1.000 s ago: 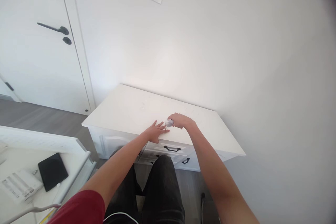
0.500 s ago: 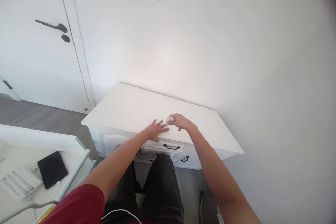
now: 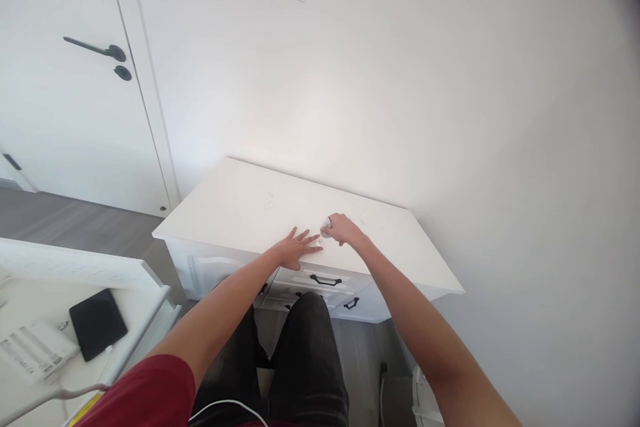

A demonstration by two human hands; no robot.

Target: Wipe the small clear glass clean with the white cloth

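Note:
My left hand [image 3: 296, 249] lies flat with spread fingers on the white top of a low cabinet [image 3: 240, 203], close to its front edge. Just beyond its fingertips, my right hand [image 3: 341, 228] is closed around a small whitish-grey object [image 3: 326, 227]; it could be a wad of tissue or cloth, but its kind is not clear. The object is held low over the top, at or touching the surface. A tiny shiny whitish spot [image 3: 321, 242] shows between the two hands. Other faint pale marks [image 3: 271, 199] dot the top farther left and to the right.
The cabinet's front has drawers with black handles [image 3: 326, 280], right by my knees. To the left stands a white desk bearing a black tablet [image 3: 98, 324] and a white box [image 3: 37, 350]. A wall rises behind the cabinet; a door [image 3: 65, 120] is at left.
My right hand has shifted slightly, with the whitish object turned a little more upright in it. My left hand stays flat in place. The view has moved very slightly.

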